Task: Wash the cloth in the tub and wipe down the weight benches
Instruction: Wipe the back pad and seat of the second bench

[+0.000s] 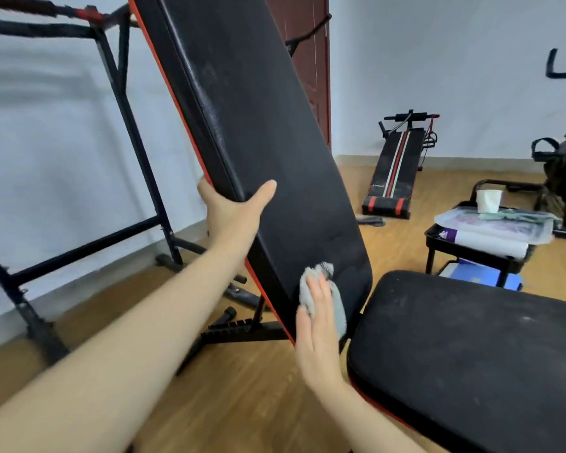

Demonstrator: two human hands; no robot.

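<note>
At 9 o'clock, the left hand (232, 207) grips the left edge of the inclined backrest pad (258, 125), thumb across its face, apparently to brace the pad against wiping pressure. At 6 o'clock, the right hand (317, 325) presses the grey cloth (337, 302) against the pad's lower end (fingers straight, not curled), which spreads contact over the vinyl. The dust-specked seat pad (471, 354), at 4 o'clock, appears not yet wiped. A striped sit-up bench (392, 171) stands at 2 o'clock.

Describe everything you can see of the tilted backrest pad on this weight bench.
The backrest pad is long, black and vinyl-looking with red edging, steeply inclined, with dusty streaks on its face. The left hand grips its left edge; the right hand presses a grey cloth near its lower end, above the seat pad.
</note>
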